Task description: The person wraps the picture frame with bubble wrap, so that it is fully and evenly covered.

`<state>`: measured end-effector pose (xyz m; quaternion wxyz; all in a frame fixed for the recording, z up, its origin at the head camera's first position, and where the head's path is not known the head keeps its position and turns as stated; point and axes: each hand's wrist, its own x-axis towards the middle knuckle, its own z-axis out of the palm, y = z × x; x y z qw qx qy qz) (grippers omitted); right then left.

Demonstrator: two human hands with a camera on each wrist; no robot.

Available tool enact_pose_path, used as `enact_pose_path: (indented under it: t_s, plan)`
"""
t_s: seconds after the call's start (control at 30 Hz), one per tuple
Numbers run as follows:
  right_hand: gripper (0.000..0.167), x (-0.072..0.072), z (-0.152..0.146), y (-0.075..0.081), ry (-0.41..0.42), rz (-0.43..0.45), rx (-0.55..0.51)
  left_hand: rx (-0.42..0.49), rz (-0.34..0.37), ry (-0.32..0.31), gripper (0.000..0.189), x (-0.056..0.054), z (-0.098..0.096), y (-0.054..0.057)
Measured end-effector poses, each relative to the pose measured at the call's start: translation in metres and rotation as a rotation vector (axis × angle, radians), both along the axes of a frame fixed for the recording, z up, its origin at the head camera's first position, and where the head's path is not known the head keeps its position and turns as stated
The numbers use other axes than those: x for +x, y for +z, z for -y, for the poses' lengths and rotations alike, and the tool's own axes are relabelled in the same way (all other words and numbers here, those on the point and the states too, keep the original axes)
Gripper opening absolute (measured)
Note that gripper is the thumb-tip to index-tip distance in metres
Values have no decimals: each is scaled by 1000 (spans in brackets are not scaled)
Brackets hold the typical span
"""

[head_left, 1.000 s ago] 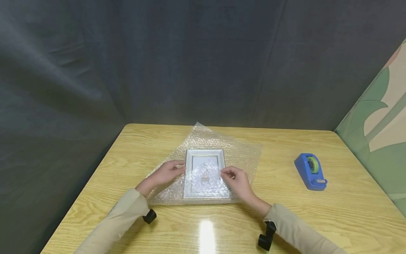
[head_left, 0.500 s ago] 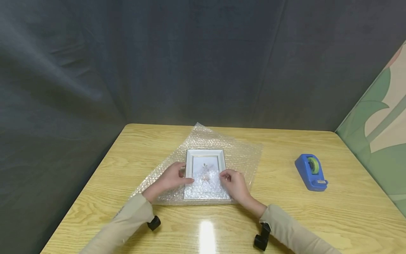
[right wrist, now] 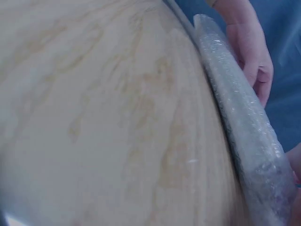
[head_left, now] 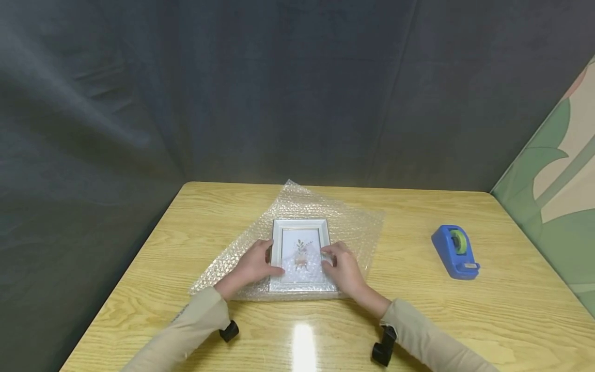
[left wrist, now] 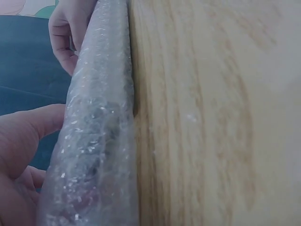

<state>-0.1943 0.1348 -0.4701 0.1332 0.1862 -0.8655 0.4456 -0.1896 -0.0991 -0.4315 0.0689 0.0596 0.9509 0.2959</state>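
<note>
A white picture frame [head_left: 300,223] with a small plant picture lies on a sheet of bubble wrap [head_left: 297,199]. The near part of the sheet is folded over the frame's lower half. At the frame's left side is my left hand [head_left: 253,262], thumb stretched onto the covered border, index fingertip at the outer edge. My right hand [head_left: 345,268] has its fingers bent at the right border, pinching the edge of the folded wrap. In the left wrist view, the wrapped near edge [left wrist: 99,117] runs between both hands and the tabletop.
A blue tape dispenser [head_left: 453,256] holding a green roll stands on the wooden table [head_left: 409,310] at the right. Behind the table hangs a dark curtain [head_left: 297,103]. A leaf-patterned panel [head_left: 562,181] borders the right side.
My left hand has moved right and nearer, its thumb now over the frame's left border. The right thumb and index finger have shifted slightly at the right border. More of the picture shows clearly.
</note>
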Motion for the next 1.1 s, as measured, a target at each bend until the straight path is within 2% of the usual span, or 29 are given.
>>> enact_pose_path:
  t_s: [0.13,0.23,0.3,0.53,0.83,0.97,1.1]
  plan:
    - [49,2,-6,2,9,104,-22,-1,-8,2,92,-3,0,-2]
    - [70,5,-9,3,18,176,7,9,-14,-4,88,-5,0,-4]
    - [76,7,-10,4,26,204,30,9,-16,-8,87,-6,0,-5]
    - [71,14,-18,6,34,211,39,8,-22,-14,88,0,-8,-5]
    - [66,19,-24,10,33,251,26,-55,-41,-23,90,5,-17,-5]
    - [69,17,-28,15,52,295,59,-66,-53,-45,90,5,-19,-6]
    - [71,5,-40,27,86,323,151,-64,-50,-57,91,6,-22,-7]
